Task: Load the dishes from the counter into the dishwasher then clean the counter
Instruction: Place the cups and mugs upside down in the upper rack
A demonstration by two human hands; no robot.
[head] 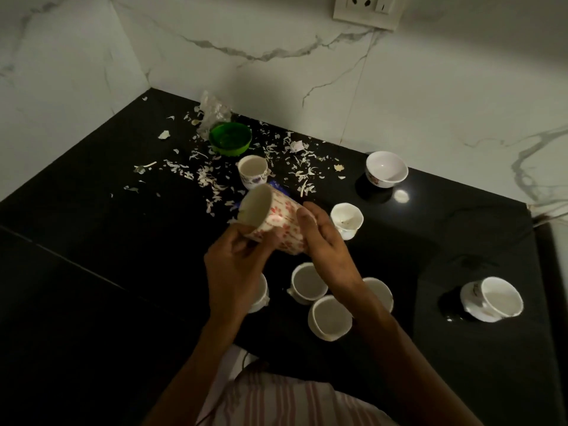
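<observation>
Both hands hold a tall white mug with a red flower pattern (278, 221) tilted on its side above the black counter (123, 241), its mouth facing left. My left hand (235, 265) grips it near the rim and my right hand (322, 238) wraps its base. Below the hands stand several small white cups (329, 318), partly hidden by my arms. More white cups sit behind (252, 172), to the right (346, 219) and at the far right on its side (491, 299). A white bowl (386, 169) stands at the back right.
A green plastic bowl (230, 139) and a crumpled clear wrapper (213, 113) sit in the back corner. White peel scraps (295, 161) litter the counter around them. Marble walls close the corner; a wall socket (367, 9) is above. A blue item (278, 188) lies behind the mug.
</observation>
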